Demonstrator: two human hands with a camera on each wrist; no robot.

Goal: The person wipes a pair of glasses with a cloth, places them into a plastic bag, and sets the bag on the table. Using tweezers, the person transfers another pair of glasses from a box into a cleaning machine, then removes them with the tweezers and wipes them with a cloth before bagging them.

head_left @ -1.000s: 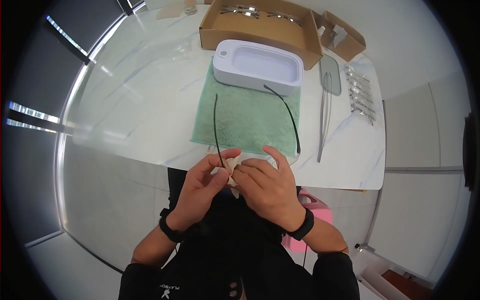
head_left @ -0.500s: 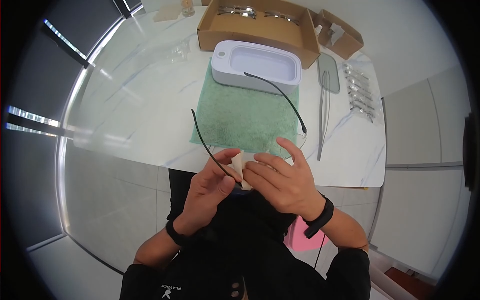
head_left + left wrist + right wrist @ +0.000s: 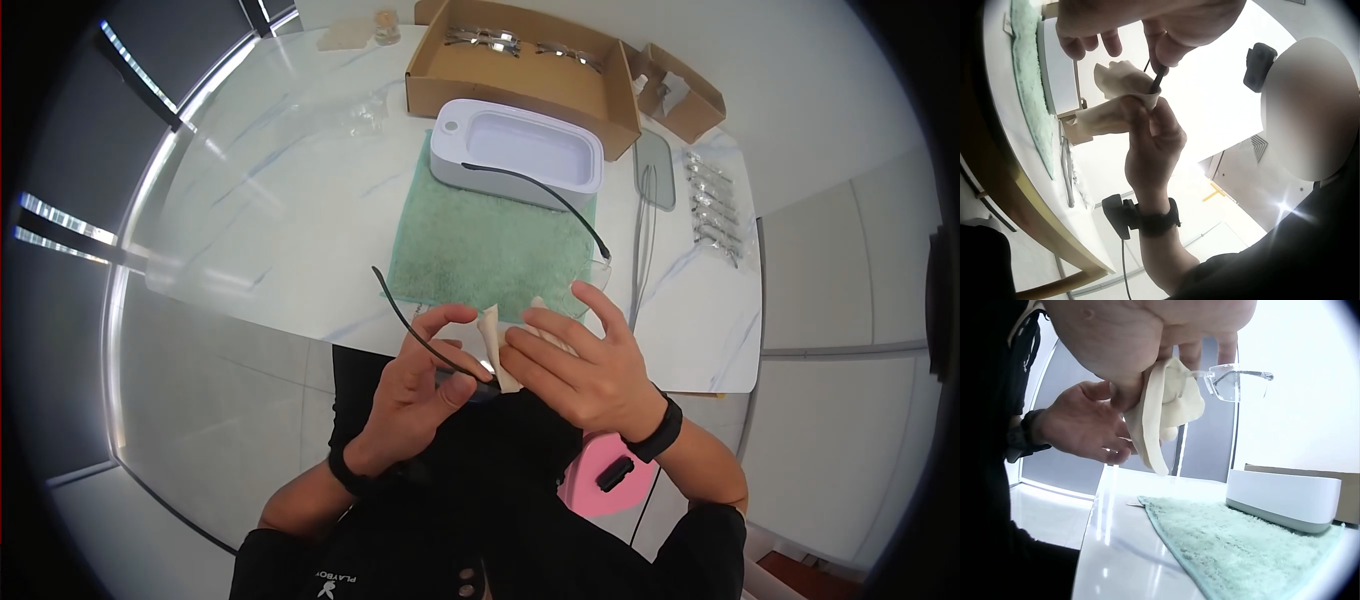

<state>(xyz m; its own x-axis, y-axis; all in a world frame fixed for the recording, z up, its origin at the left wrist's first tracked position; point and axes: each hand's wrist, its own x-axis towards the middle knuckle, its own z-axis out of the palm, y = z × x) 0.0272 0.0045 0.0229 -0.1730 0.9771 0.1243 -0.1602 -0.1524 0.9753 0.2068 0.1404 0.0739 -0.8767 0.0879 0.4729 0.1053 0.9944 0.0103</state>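
Rimless eyeglasses (image 3: 1227,384) with clear lenses and thin dark temples (image 3: 540,190) are held between both hands, temples pointing away from the body. My left hand (image 3: 415,395) pinches them by one temple, near its hinge, between thumb and finger; its index finger stands off. A cream wiping cloth (image 3: 1154,419) is folded over the near side of the glasses. My right hand (image 3: 585,370) pinches this cloth between thumb and fingers, index finger raised, as the left wrist view also shows. The cloth and fingers hide the near lens and the bridge.
A green towel (image 3: 480,240) lies on the white table under a white tub-like cleaner (image 3: 470,185). Behind it stands a cardboard box (image 3: 430,95) with several glasses. Tweezers (image 3: 645,240), a grey lid-like plate (image 3: 655,165) and several bagged glasses (image 3: 715,210) lie right.
Both hands have shifted right, the right hand farther, while holding the glasses and cloth. The glasses have turned, their temples swinging left. The left index finger has lifted off.
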